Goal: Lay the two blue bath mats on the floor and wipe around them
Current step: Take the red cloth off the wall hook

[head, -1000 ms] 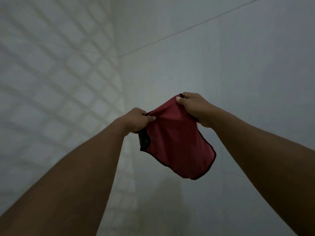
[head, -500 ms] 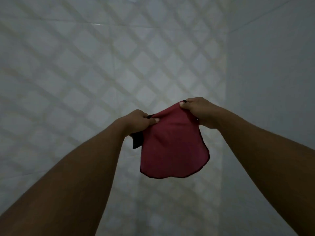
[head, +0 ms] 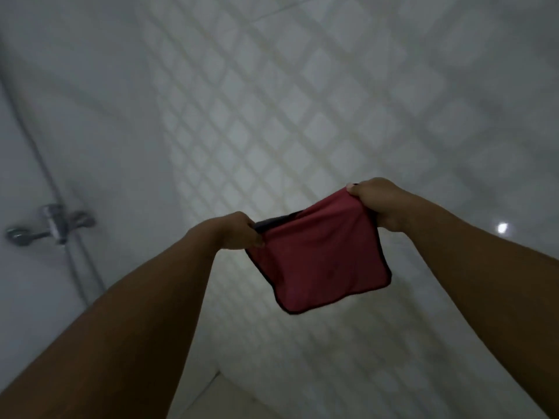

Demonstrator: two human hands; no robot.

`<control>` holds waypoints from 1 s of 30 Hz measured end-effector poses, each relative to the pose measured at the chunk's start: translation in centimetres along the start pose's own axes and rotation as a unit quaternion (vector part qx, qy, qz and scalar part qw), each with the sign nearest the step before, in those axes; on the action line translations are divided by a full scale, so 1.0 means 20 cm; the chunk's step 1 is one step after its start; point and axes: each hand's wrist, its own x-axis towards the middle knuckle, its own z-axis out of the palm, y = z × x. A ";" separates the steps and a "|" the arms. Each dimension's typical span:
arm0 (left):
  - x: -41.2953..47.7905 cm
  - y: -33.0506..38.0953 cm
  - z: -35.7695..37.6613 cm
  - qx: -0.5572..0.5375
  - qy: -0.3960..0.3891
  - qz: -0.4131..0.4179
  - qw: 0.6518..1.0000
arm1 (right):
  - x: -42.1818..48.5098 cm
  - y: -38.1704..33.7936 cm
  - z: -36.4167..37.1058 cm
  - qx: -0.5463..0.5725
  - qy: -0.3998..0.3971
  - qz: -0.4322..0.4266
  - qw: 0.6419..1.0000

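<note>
A red cloth (head: 320, 261) with a dark trim hangs in the air in front of me, folded over. My left hand (head: 239, 232) pinches its left top corner. My right hand (head: 375, 201) grips the right top corner, a little higher. The cloth is stretched between the two hands, and its lower edge hangs free. No blue bath mat is in view.
A tiled wall with a diamond pattern (head: 272, 116) fills the middle. A plain white wall at the left carries a chrome shower tap (head: 51, 226) with a hose (head: 39, 140) running up from it. A pale floor corner (head: 230, 397) shows at the bottom.
The view has swung left and tilted, so the tap and hose now show. Both hands still hold the red cloth, now pulled wider apart and flatter.
</note>
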 end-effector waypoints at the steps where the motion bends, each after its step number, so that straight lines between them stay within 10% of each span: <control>1: -0.07 -0.10 -0.03 -0.019 0.009 -0.028 0.999 | 0.00 0.00 0.09 0.007 -0.031 0.007 0.999; 6: -0.47 -0.54 -0.19 -0.223 0.107 -0.144 0.958 | -0.07 -0.06 0.55 0.020 -0.233 0.022 0.972; 15: -1.23 -1.15 -0.32 -0.456 0.253 -0.230 0.822 | -0.41 -0.29 1.29 0.052 -0.371 -0.031 0.927; 30: -1.76 -1.25 -0.41 -0.211 0.083 -0.346 0.910 | -0.75 -0.45 1.74 -0.277 -0.561 -0.092 0.774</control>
